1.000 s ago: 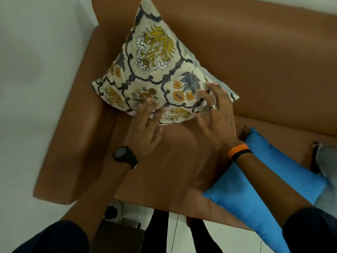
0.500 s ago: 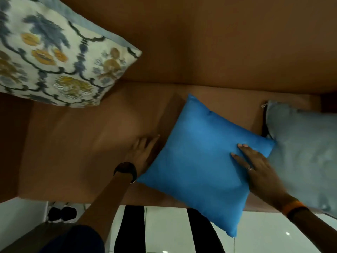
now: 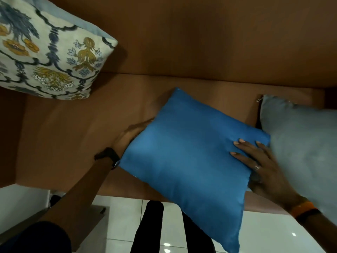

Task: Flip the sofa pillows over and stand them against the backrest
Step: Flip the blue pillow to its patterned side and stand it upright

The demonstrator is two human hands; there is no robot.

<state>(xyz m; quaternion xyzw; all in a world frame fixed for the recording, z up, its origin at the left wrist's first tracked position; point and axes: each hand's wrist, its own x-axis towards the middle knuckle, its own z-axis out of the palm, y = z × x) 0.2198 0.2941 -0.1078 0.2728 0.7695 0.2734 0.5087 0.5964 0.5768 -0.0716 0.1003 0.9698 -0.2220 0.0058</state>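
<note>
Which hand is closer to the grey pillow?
Right. The right hand rests on the blue pillow, right beside the grey pillow; the left hand is at the blue pillow's far edge.

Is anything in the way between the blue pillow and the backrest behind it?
Nothing visible. Only bare seat lies between the blue pillow and the backrest. The floral pillow stands off to the left; the grey pillow lies beside its right corner.

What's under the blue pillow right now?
The brown sofa seat shows around the blue pillow, whose near corner overhangs the white floor. The left hand lies at its left edge; its fingertips are covered, so how far under they go cannot be seen.
</note>
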